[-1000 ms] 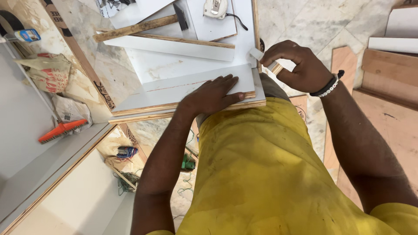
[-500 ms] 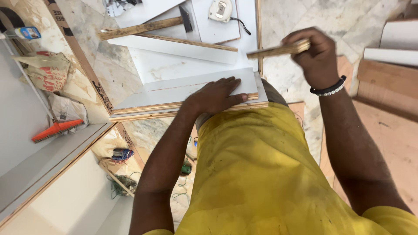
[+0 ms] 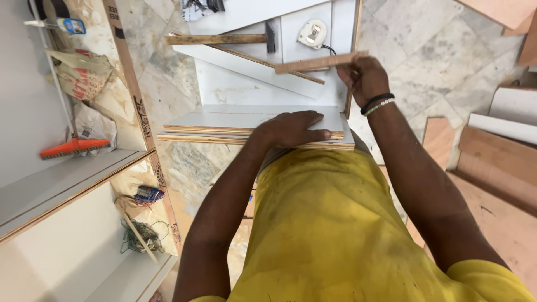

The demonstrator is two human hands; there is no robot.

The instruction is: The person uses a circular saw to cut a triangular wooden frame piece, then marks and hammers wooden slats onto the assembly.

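My left hand lies flat, fingers spread, on the stacked boards, pressing them down so they stay aligned at the near edge. My right hand is closed around one end of a thin wooden strip, held level above the white panel, clear of the boards. A hammer and a tape measure rest on the panel beyond, within reach. Marble floor lies to the right.
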